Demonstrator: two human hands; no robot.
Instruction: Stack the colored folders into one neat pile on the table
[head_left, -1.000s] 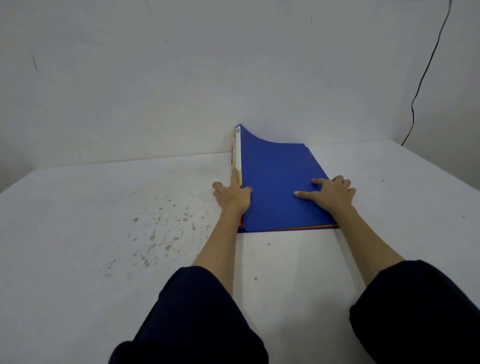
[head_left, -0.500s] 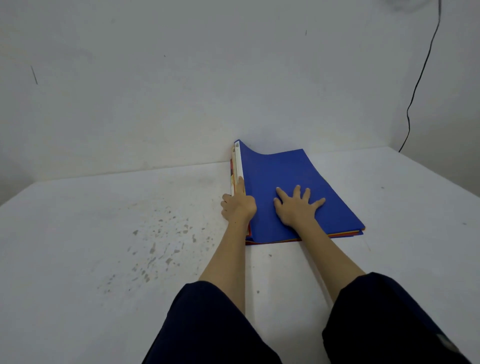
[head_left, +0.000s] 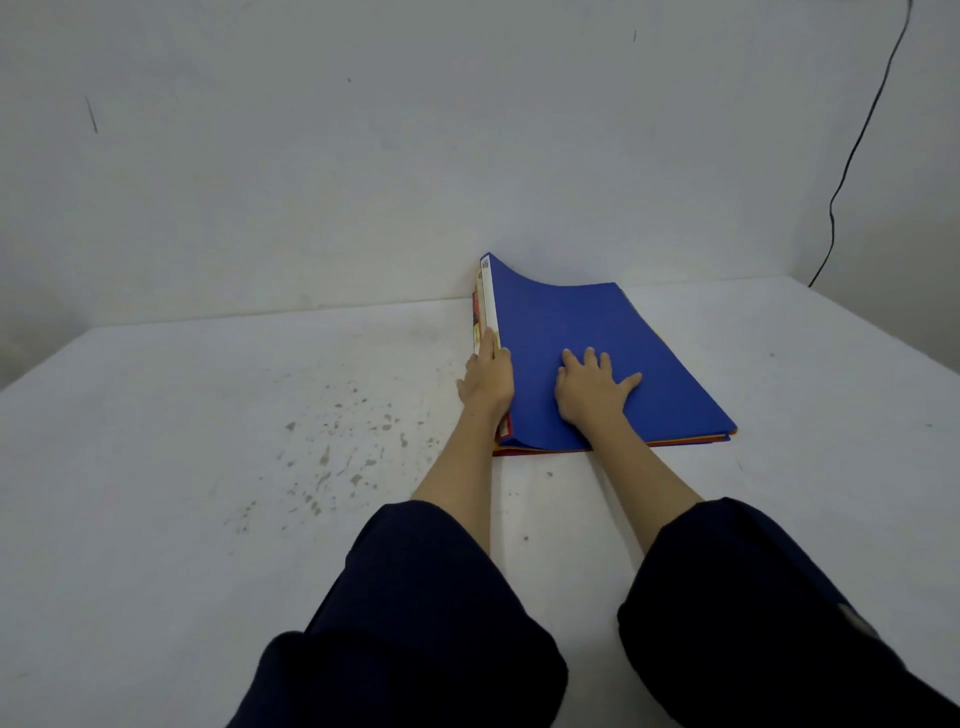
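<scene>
Right hand: flat, fingers splayed, palm pressing down on the blue folder, which tops the pile. Nothing gripped.

Left hand: fingers together, held edge-on against the pile's left side, touching the white spine strip that runs off toward 12 o'clock.

The pile lies at 12 to 1 o'clock from the person, its long axis running from the near edge toward the wall. Red and orange edges peek out along the near side, so the lower folders look slightly off square.

The far left corner curls up against the wall: no room to push at 12. The table is bare at 9 and 3 o'clock. Judgement: the left hand, already on the spine, is placed to square the pile toward 3.
</scene>
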